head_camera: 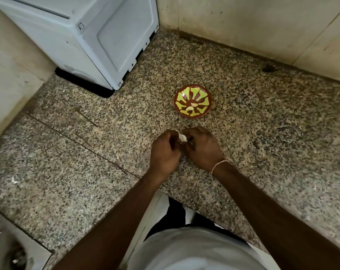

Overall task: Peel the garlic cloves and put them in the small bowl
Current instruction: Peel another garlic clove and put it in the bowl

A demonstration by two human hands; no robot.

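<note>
A small red bowl with a yellow-green flower pattern stands on the speckled granite counter. Two peeled garlic cloves lie in its middle. Just in front of the bowl, my left hand and my right hand meet over the counter. Between their fingertips sits a white garlic clove, pinched from both sides; most of it is hidden by my fingers. A thin bracelet circles my right wrist.
A white appliance stands at the back left on the counter. Tiled walls close the back and the left side. A steel sink shows at the bottom left corner. A scrap of garlic skin lies at the far left.
</note>
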